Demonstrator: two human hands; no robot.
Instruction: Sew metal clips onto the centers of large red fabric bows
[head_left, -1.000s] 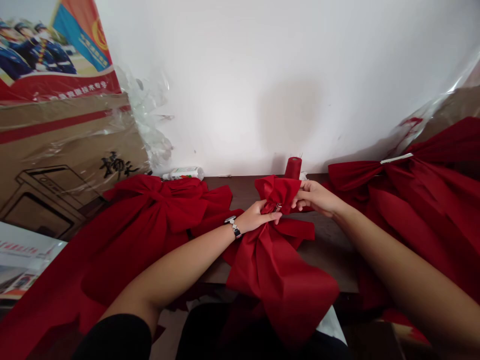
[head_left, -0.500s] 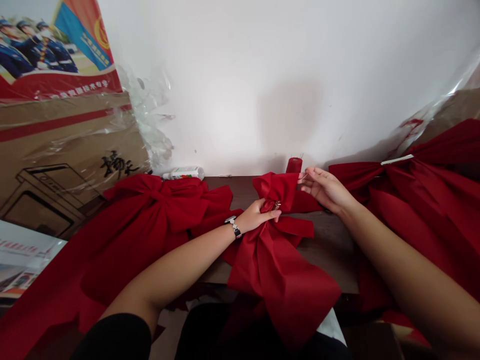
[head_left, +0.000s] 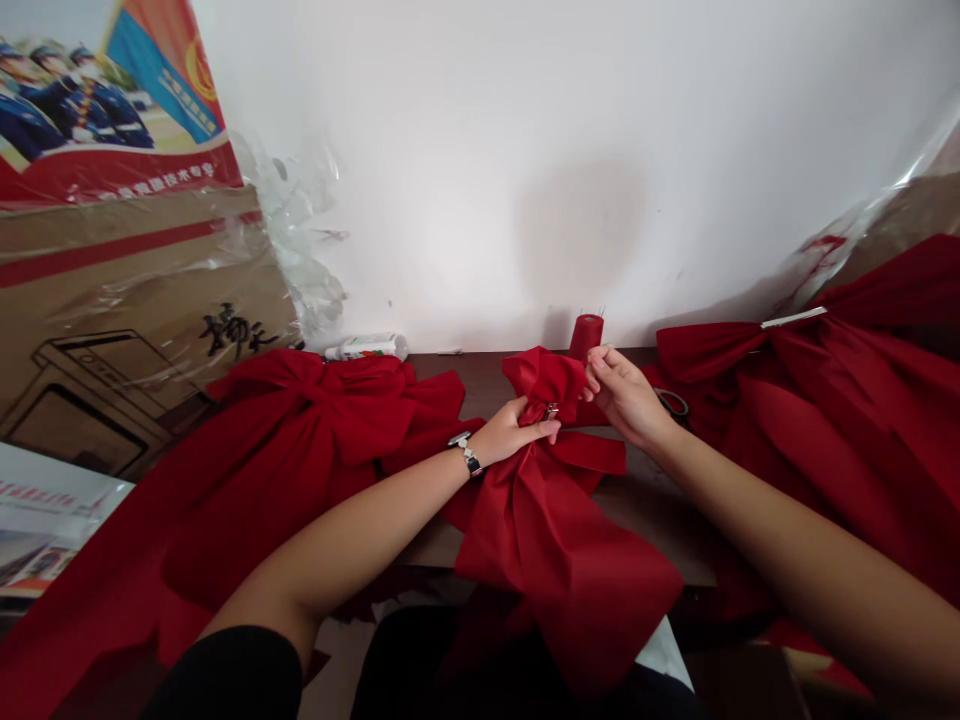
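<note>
My left hand (head_left: 525, 430) is closed around the gathered middle of a red fabric bow (head_left: 566, 545), whose long tails hang down over the table edge towards my lap. A small metal clip (head_left: 553, 411) shows at the gather, beside my left thumb. My right hand (head_left: 622, 395) is pinched at the bow's upper right loop; the thin needle seen in its fingertips a moment earlier is now mostly hidden by them. Just behind those fingers stands a spool of red thread (head_left: 587, 337), with several needles sticking up from its top.
Another red bow (head_left: 330, 400) lies on the left, near a white bottle (head_left: 371, 346). More red fabric (head_left: 847, 400) with a pale clip (head_left: 793, 318) is piled at right. Scissor handles (head_left: 673, 402) peek out behind my right wrist. A cardboard box (head_left: 135, 330) borders the brown table (head_left: 484, 380).
My right hand has moved left and slightly down towards the bow, its fingers closing more tightly. The bow's upper loop has shifted and folded a little. Scissor handles have come into sight.
</note>
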